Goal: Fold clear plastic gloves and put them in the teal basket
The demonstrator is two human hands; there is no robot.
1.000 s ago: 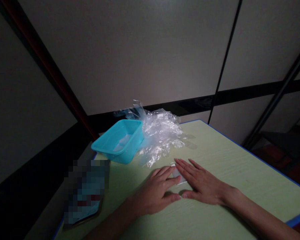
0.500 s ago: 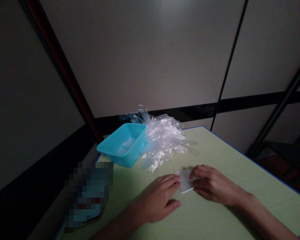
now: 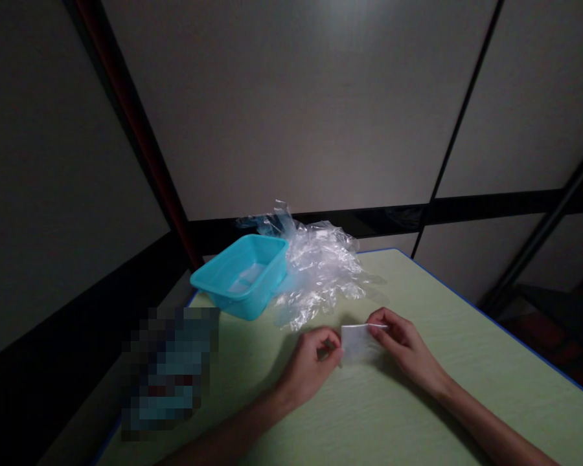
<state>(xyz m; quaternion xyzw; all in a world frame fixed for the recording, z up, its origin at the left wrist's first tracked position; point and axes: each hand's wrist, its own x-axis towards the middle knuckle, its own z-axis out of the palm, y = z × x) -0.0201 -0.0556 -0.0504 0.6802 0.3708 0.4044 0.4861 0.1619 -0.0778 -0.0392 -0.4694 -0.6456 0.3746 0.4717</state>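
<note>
A small folded plastic bag point(image 3: 357, 342), whitish and partly see-through, is held up on edge just over the table. At its left edge, my left hand point(image 3: 313, 359) pinches it between thumb and fingers. My right hand point(image 3: 403, 343) grips the upper right part, thumb in front and fingers behind. Beyond the hands lies a loose, crumpled heap of clear plastic bags point(image 3: 320, 265). To its left stands a turquoise plastic basket point(image 3: 247, 304) with some flat, whitish folded pieces point(image 3: 247, 277) on its bottom.
The pale green table point(image 3: 466, 369) has a blue edge. A blurred-out bluish item point(image 3: 172, 375) lies at the table's left side. Behind the table rise grey panels point(image 3: 311, 116) with dark strips.
Both hands were over the plastic bag lying flat, fingers resting on it. Now they pinch it at left and right, and it is tilted up off the table. The view has shifted slightly.
</note>
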